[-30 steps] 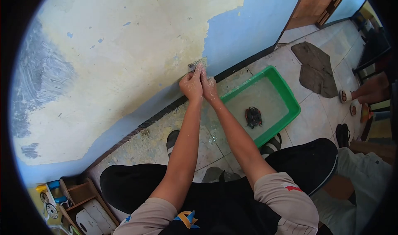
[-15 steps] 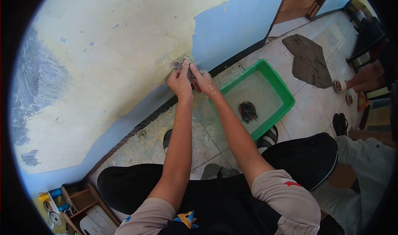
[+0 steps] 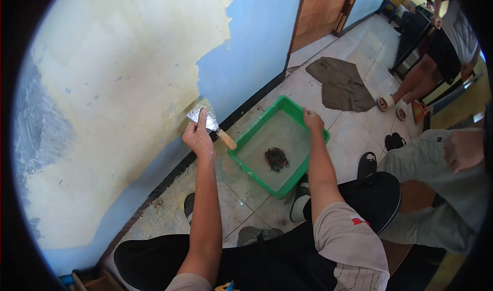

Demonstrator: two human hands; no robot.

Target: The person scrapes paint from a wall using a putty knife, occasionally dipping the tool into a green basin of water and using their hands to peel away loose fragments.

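My left hand (image 3: 198, 138) is closed on a putty knife (image 3: 226, 139), its fingers on the metal blade while the wooden handle points down to the right. The knife is beside the wall, near the basin's left corner. A green plastic basin (image 3: 255, 177) of cloudy water stands on the floor. My right hand (image 3: 313, 120) is closed at its far right rim; the fingertips are partly hidden. Inside the basin lies a dark, crumpled thing (image 3: 276, 159), maybe a wet rag. Pale specks dot both my hands.
The wall (image 3: 128, 60) has large cream patches bare of blue paint. A brown cloth (image 3: 341, 84) lies flat on the tiles. One person in grey trousers (image 3: 431, 160) sits close on my right; another person's legs (image 3: 418, 80) stand farther back. Black sandals (image 3: 395, 141) lie nearby.
My hands, together at the wall before, have come apart. The right one has moved right to the basin's rim. The left one keeps the putty knife, now lifted into plain sight. The view has shifted right.
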